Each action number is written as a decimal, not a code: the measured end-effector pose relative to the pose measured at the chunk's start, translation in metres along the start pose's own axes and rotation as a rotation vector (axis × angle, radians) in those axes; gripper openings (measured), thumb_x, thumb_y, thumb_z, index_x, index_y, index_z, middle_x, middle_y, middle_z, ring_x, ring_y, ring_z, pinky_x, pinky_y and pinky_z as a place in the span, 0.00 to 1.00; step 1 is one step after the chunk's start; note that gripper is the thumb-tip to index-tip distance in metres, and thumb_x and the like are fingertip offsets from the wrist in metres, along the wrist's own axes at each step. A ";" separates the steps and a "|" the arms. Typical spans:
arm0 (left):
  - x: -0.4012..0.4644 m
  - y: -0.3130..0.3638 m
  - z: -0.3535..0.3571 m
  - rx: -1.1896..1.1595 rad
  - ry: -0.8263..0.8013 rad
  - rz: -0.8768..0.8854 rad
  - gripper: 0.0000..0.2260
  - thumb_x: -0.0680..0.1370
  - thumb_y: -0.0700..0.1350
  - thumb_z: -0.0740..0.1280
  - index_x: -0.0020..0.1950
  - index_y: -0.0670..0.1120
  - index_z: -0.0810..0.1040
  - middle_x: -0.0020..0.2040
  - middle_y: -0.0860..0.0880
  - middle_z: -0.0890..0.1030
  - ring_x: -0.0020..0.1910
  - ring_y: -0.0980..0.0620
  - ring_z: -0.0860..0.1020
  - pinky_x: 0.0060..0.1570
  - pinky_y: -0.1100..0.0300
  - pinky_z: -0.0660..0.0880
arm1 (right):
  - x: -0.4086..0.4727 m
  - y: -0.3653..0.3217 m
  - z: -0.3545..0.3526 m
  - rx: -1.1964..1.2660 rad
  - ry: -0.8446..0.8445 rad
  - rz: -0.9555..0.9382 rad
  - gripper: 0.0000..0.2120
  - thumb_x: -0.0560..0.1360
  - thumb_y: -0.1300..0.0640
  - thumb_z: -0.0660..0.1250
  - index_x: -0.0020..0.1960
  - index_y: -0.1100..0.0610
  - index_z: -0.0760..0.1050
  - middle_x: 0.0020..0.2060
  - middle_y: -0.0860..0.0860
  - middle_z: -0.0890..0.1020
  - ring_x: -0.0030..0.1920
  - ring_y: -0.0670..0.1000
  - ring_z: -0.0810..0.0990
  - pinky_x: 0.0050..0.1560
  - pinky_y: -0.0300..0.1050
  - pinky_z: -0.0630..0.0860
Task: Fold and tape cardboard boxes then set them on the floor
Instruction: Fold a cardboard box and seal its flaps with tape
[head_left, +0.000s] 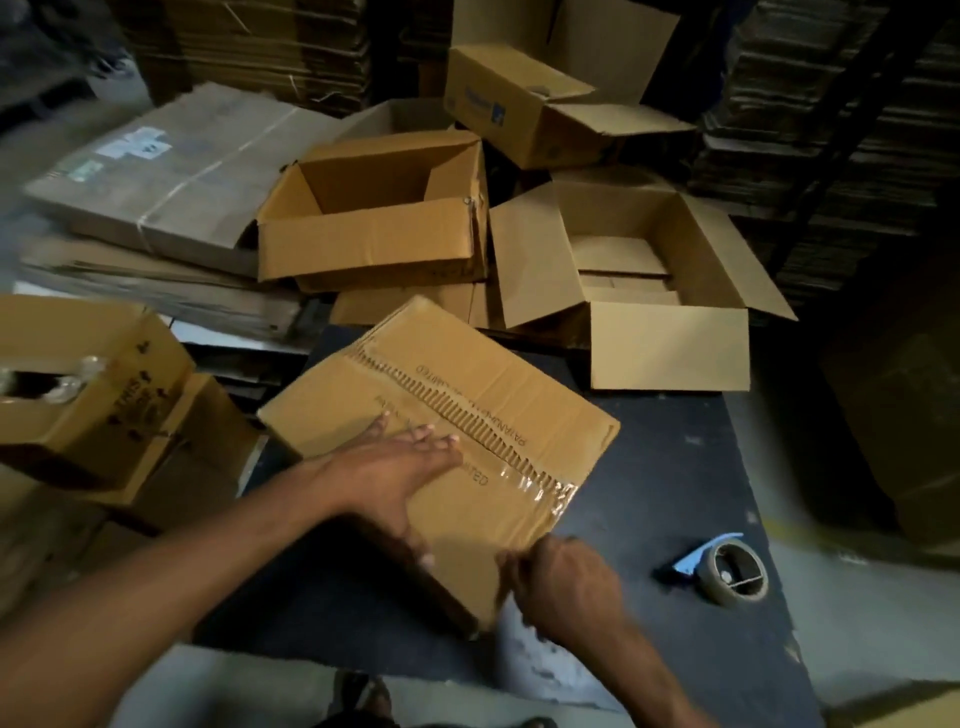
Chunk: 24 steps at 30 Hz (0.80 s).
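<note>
Single head-worn wide-angle view, angled forward and down, close above the dark table (675, 467) at frame centre.

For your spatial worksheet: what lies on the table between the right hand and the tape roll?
Nothing: in the head view, bare dark table separates right hand and tape roll.

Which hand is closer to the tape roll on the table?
The right hand. It is at the box's near corner, a short way left of the tape roll. The left hand lies flat on the box top, farther away.
</note>
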<state>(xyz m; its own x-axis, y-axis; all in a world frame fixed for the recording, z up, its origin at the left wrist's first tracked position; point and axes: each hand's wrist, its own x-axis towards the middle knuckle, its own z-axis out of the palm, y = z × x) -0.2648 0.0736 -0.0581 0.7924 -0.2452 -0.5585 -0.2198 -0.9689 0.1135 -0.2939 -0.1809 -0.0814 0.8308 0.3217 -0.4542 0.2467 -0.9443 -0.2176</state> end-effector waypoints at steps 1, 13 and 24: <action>-0.003 0.000 -0.004 -0.025 0.060 -0.027 0.49 0.70 0.74 0.69 0.83 0.57 0.52 0.84 0.56 0.53 0.83 0.51 0.51 0.80 0.38 0.44 | -0.001 -0.013 -0.003 0.079 -0.103 -0.046 0.32 0.74 0.30 0.53 0.46 0.57 0.79 0.40 0.54 0.86 0.41 0.55 0.86 0.47 0.51 0.84; -0.001 0.068 0.086 -0.221 0.460 -0.134 0.58 0.65 0.86 0.50 0.85 0.53 0.40 0.82 0.41 0.33 0.82 0.41 0.33 0.74 0.28 0.34 | 0.107 0.036 -0.059 0.282 0.298 0.192 0.26 0.80 0.36 0.63 0.70 0.52 0.75 0.61 0.59 0.82 0.62 0.65 0.79 0.59 0.57 0.77; 0.019 0.063 0.066 -0.008 0.334 0.058 0.51 0.71 0.72 0.59 0.85 0.51 0.40 0.83 0.45 0.31 0.81 0.47 0.30 0.75 0.30 0.34 | 0.027 0.094 -0.008 0.424 0.421 0.121 0.20 0.76 0.30 0.64 0.53 0.45 0.82 0.35 0.43 0.82 0.40 0.50 0.81 0.36 0.46 0.72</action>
<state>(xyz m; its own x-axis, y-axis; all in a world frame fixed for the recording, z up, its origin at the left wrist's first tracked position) -0.3008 0.0104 -0.1158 0.9216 -0.2959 -0.2512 -0.2666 -0.9529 0.1445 -0.2440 -0.2619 -0.1076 0.9878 0.0775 -0.1351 -0.0098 -0.8349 -0.5503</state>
